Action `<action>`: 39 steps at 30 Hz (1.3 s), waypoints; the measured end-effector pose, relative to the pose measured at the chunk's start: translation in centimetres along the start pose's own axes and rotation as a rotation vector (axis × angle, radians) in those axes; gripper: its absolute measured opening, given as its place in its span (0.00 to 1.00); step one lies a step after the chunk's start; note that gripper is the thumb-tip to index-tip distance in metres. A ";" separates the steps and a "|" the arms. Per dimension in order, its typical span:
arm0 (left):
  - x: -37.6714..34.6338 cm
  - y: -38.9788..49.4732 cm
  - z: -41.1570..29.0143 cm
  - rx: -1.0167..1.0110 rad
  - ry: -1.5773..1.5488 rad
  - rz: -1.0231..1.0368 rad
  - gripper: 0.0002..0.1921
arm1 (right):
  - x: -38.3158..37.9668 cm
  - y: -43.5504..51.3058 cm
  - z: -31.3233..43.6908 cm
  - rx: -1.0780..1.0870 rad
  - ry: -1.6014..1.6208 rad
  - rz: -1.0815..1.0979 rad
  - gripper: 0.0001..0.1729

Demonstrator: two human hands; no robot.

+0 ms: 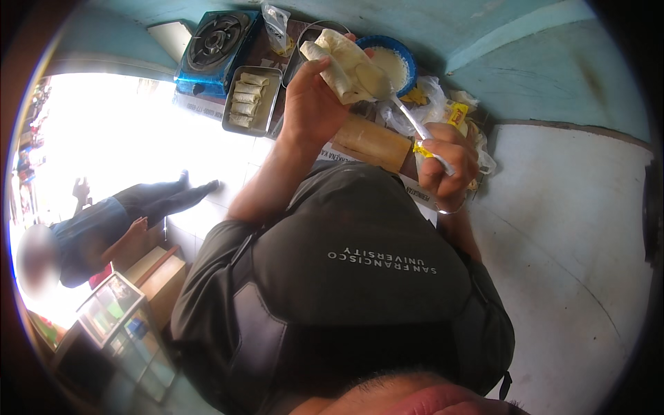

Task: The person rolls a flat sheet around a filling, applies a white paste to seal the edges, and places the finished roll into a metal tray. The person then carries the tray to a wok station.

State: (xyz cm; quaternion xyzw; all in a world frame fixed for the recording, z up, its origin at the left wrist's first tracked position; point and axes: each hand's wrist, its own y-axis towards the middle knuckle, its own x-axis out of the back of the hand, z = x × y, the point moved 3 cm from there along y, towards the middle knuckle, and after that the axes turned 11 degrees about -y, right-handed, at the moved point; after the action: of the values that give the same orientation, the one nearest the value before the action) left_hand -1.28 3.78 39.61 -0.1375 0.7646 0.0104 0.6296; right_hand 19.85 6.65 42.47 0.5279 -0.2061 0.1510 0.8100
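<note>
My left hand (316,104) holds a partly rolled wrapper (337,65), its rolled part under my thumb and a flat flap spread behind it. With my right hand (448,161) I grip the pale handle of a spoon (376,80), whose bowl is at the flap's edge. Past the wrapper stands a blue basin (413,59) with a pale, creamy liquid in it. A wooden board (371,142) lies below my hands. To the left, several finished rolls (246,98) lie in a row in a metal tray (267,116).
A blue gas stove (215,46) stands at the upper left, a plastic packet (277,26) beside it. Plastic bags (430,98) and a yellow packet (456,114) lie at the right. A person (98,238) is at the far left, near a glass display case (111,306). A wall (550,67) bounds the right.
</note>
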 end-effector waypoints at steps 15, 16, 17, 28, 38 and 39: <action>0.1 0.2 -0.1 0.041 -0.057 0.043 0.28 | -1.0 -0.3 0.0 -0.049 0.083 -0.051 0.20; 0.2 0.2 -0.2 0.033 -0.050 0.038 0.28 | -0.9 -0.4 0.0 -0.050 0.073 -0.059 0.20; 0.3 0.3 -0.4 0.027 -0.043 0.032 0.28 | -0.8 -0.6 -0.1 -0.053 0.062 -0.067 0.20; 0.0 -0.2 0.2 -0.012 0.132 0.017 0.31 | 0.3 0.5 0.0 -0.018 0.048 -0.229 0.19; 0.2 -1.9 2.1 0.027 0.219 0.115 0.30 | -2.8 1.9 -0.3 -0.028 0.038 -0.118 0.18; 0.1 -2.0 2.0 0.022 0.230 0.134 0.31 | -2.9 1.9 -0.4 -0.050 0.041 -0.105 0.18</action>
State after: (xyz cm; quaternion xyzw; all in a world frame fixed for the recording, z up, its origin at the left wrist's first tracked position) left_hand 1.13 2.20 39.42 -0.0793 0.8392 0.0282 0.5373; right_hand 16.48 7.64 42.41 0.5142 -0.1653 0.1140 0.8338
